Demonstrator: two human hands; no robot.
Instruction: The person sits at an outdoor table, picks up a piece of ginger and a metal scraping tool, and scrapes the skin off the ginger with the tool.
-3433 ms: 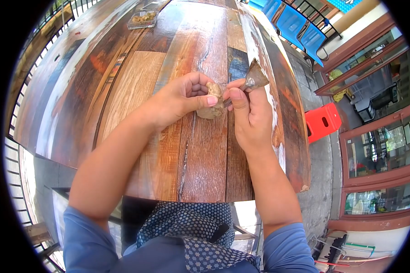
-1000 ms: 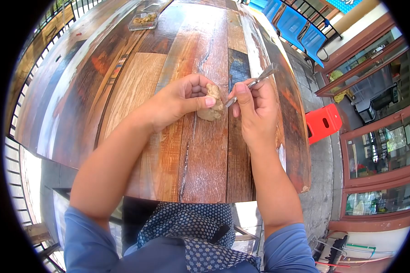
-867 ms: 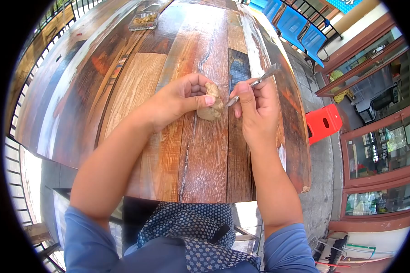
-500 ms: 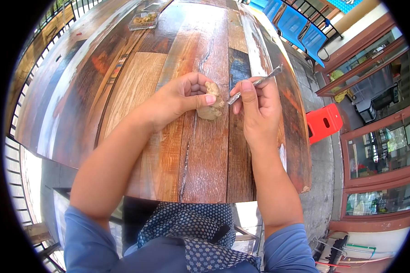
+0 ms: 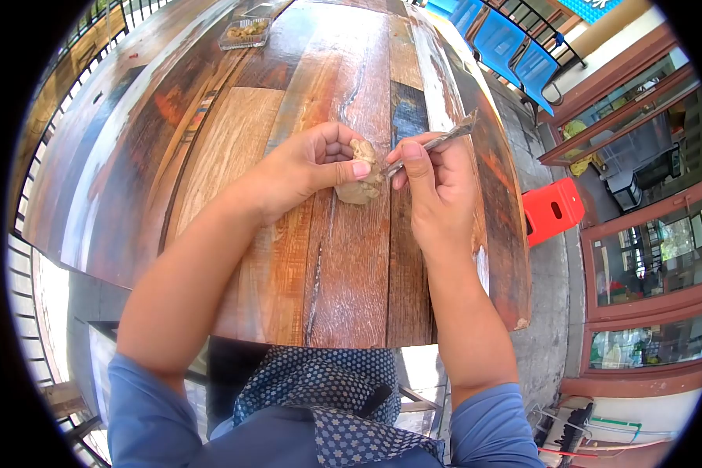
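Observation:
My left hand [image 5: 322, 165] is closed around a knobby tan piece of ginger root [image 5: 356, 192], thumb on its near face and fingers behind. It is held over the wooden table [image 5: 351, 273]. Pinched between thumb and fingers of my right hand [image 5: 437, 175] is a slim silver metal utensil [image 5: 450, 133]. Its lower end meets or nearly touches the right side of the ginger; the flared upper end points away to the upper right. Which kind of utensil it is, I cannot make out.
A clear plastic container [image 5: 243, 35] with yellowish-brown pieces stands at the table's far left. Beyond the right edge are a red stool [image 5: 552, 211] and blue chairs [image 5: 501, 40]. A railing [image 5: 25, 187] runs along the left.
My right hand has moved slightly left, and the utensil's lower end is now closer to the ginger, its shaft turned a little. My left hand stays almost still.

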